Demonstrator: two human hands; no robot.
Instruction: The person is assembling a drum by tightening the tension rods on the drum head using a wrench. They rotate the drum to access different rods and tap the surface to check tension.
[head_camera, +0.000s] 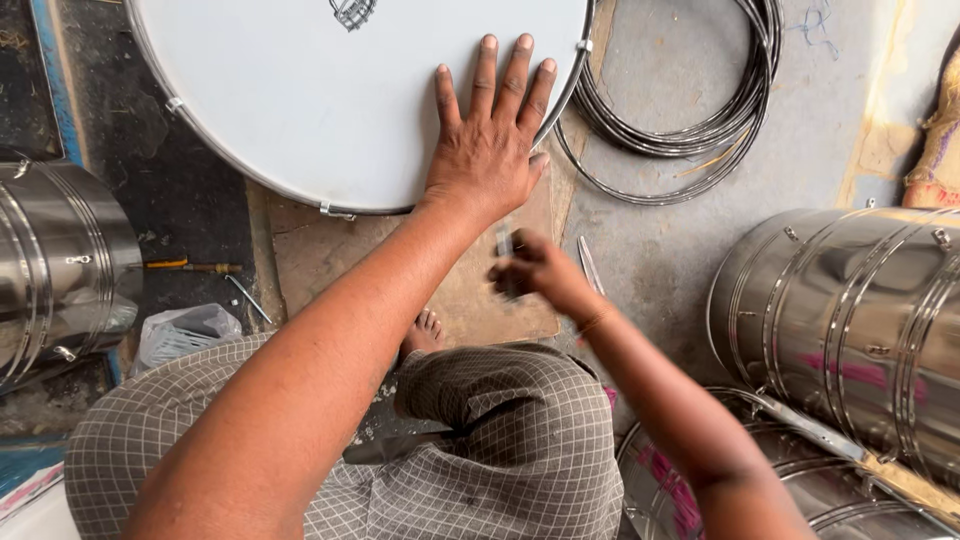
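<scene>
On drumhead (300, 100), left hand (487, 150) flat, splayed

drum head (300, 90): cut off by the top edge; its upper part and the dark mark at top centre are only partly seen.
right hand (535, 272): blurred at frame centre; it grips a small dark thing (507, 262) too smeared to identify.
left steel shell (55, 265): cropped by the left edge.
right steel shells (850, 320): run off the right and bottom edges.
wire hoops (700, 110): the coil's top is cut off at upper right.
sack (935, 150): only a sliver shows at the right edge.
foot (425, 332): mostly hidden behind the checked cloth (500, 430).
</scene>
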